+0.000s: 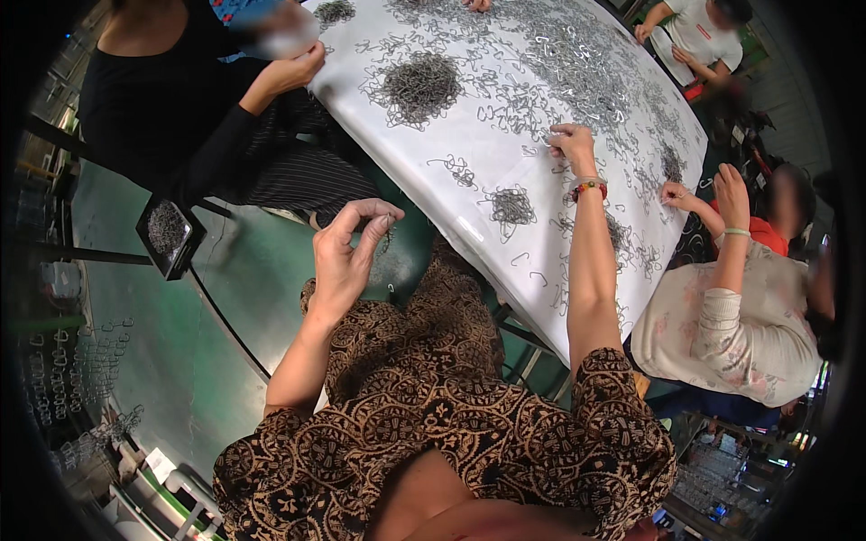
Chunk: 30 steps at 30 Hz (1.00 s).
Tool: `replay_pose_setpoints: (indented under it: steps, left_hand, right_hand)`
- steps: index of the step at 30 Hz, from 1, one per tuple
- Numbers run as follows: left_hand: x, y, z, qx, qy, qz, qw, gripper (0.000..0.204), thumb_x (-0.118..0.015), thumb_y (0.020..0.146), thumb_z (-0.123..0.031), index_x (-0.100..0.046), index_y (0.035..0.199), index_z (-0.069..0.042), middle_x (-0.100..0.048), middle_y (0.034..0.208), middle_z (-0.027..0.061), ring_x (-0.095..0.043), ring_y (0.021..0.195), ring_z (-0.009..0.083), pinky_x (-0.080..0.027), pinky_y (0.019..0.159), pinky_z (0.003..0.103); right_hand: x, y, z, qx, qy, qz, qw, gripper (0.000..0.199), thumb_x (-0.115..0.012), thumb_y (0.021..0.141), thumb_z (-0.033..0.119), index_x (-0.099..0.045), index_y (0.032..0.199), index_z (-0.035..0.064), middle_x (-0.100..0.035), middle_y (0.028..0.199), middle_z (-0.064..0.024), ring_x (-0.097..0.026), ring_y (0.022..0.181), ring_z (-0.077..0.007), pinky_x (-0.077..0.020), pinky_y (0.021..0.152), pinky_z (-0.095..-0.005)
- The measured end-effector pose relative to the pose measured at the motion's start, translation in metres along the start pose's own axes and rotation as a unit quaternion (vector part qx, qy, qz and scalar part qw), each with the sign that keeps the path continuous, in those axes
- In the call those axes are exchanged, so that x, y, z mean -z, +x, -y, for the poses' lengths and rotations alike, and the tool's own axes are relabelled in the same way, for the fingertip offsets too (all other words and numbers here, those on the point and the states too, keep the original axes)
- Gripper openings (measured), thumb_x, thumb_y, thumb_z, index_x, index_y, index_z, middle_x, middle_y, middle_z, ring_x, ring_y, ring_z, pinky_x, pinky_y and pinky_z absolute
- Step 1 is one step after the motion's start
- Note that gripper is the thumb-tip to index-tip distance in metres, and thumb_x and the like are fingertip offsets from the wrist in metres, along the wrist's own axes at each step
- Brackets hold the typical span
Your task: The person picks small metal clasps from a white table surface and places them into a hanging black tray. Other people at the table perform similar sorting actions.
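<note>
My left hand is raised off the table's near left edge, over my lap. Its thumb and forefinger are pinched on a small dark metal hook that hangs below the fingertips. My right hand reaches over the white table, a beaded bracelet at its wrist. The fingers there are drawn together at the edge of a broad spread of bent wire hooks; what they grip is too small to make out. Nearer me lies a small heap of hooks, with a few loose ones around it.
A larger hook pile lies at the table's left. A black tray of small metal pieces stands over the green floor. Co-workers sit close on both sides: a black sleeve at left, a pale floral top at right.
</note>
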<state>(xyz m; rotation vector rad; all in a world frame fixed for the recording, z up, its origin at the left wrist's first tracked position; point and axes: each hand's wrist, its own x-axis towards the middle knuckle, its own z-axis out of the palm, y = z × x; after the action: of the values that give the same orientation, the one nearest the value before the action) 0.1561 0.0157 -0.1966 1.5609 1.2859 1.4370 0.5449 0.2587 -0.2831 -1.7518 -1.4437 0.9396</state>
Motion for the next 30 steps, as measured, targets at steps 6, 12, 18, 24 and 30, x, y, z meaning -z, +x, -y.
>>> replay_pose_setpoints:
  steps: [6,12,18,24,30]
  left_hand:
    - [-0.003,0.004,0.001,0.001,-0.013,0.011,1.0,0.008,-0.063,0.09,-0.002,-0.066,0.097,0.001,-0.071,0.093,0.0079,-0.067,0.084,0.0136,-0.052,0.072,0.026]
    - [-0.009,0.002,0.02,0.012,-0.001,0.016,1.0,0.011,-0.064,0.089,-0.003,-0.066,0.1,0.002,-0.07,0.093,0.0106,-0.068,0.087,0.0179,-0.053,0.077,0.03]
    - [-0.02,0.004,0.032,0.072,-0.002,0.036,0.997,0.014,-0.066,0.088,-0.005,-0.065,0.101,0.001,-0.07,0.093,0.0117,-0.068,0.085,0.018,-0.052,0.074,0.029]
    - [-0.024,0.003,0.038,0.062,0.046,0.087,0.993,0.014,-0.066,0.088,-0.005,-0.064,0.1,0.001,-0.069,0.09,0.0115,-0.067,0.081,0.0187,-0.051,0.07,0.031]
    - [-0.022,-0.002,0.03,0.165,-0.014,0.12,0.979,0.014,-0.067,0.088,-0.006,-0.066,0.1,0.001,-0.07,0.103,0.0108,-0.067,0.091,0.0197,-0.052,0.079,0.029]
  right_hand:
    - [-0.022,-0.037,0.028,-0.051,0.2,0.034,0.978,0.019,-0.066,0.084,-0.004,-0.066,0.102,-0.009,-0.068,0.084,-0.0114,-0.065,0.067,-0.0143,-0.0541,0.06,-0.0229]
    - [-0.087,-0.161,0.098,0.072,0.253,0.142,0.954,0.012,-0.065,0.085,-0.004,-0.065,0.096,-0.0089,-0.068,0.087,-0.0144,-0.066,0.071,-0.0162,-0.0551,0.066,-0.0261]
    - [-0.129,-0.249,0.142,0.125,0.304,0.156,0.931,0.021,-0.068,0.084,-0.007,-0.063,0.104,-0.0053,-0.068,0.084,-0.0087,-0.062,0.068,-0.0089,-0.0505,0.059,-0.0201]
    - [-0.142,-0.242,0.126,0.184,0.263,0.09,0.943,0.025,-0.065,0.087,-0.005,-0.062,0.111,-0.0031,-0.066,0.092,-0.0044,-0.063,0.078,-0.0071,-0.0494,0.065,-0.019]
    - [-0.134,-0.249,0.12,0.246,0.227,0.071,0.94,0.018,-0.066,0.085,-0.006,-0.063,0.103,-0.0024,-0.066,0.088,-0.0056,-0.062,0.079,-0.0094,-0.051,0.07,-0.0213]
